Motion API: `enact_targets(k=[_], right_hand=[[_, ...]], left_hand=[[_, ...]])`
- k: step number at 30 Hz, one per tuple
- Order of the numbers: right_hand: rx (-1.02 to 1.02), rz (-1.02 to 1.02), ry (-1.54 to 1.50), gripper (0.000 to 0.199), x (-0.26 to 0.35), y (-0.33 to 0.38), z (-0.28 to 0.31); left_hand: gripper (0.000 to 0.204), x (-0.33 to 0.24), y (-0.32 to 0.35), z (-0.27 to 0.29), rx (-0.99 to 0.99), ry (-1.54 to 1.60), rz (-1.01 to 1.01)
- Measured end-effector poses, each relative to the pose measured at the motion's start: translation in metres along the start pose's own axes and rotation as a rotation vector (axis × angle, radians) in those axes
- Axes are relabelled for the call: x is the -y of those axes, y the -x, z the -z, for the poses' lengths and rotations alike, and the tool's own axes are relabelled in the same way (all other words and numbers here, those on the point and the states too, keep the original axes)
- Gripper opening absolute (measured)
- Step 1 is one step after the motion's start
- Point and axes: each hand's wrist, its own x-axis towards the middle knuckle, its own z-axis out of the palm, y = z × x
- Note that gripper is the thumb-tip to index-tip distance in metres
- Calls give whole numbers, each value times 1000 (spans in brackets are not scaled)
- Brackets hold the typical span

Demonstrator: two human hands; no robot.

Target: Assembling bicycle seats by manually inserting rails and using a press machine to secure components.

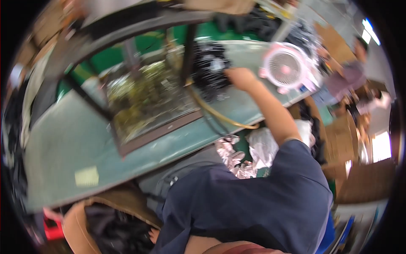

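Note:
My right arm reaches across the green-topped table [55,144]. Its hand [242,79] looks curled against the right side of a stack of glossy black bundles [210,67], seemingly wrapped in clear plastic; blur and the stack hide the fingertips. Low in the view, a small part of my left hand [154,235] shows beside my dark blue shirt, at the edge of a cardboard box [76,226] with black material [112,226] inside. Most of that hand is hidden, and how its fingers are set is unclear.
Left of the stack stands a dark metal frame [160,132] around clear-wrapped, yellowish-green goods [141,91]. A yellow hose [220,117] curves over the table's near edge. A pink fan [284,67] stands to the right. Beyond are cardboard boxes [341,137] and a person [347,78].

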Motion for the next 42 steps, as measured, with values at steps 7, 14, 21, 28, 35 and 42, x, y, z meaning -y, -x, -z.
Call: enact_targets(k=[7,14,21,28,35,42], right_hand=[[-97,-21,-131,24,-3,21,0],[-108,43,-268,61,-13,6,-27],[-49,56,57,25,-32,-3,-23],[-40,39,-36,44,-35,-18,3],[-114,141,-26,43,9,-16,24],[-244,43,-451,47,36,12,39]], left_hand=[[27,31,-2,50,560,-101,-207],[18,76,17,125,247,279,132],[28,101,-135,307,-584,332,276],[35,-89,-295,468,-626,465,-714],[39,-307,-309,494,-416,442,-1348],[37,-326,-315,449,-388,650,-1211]])
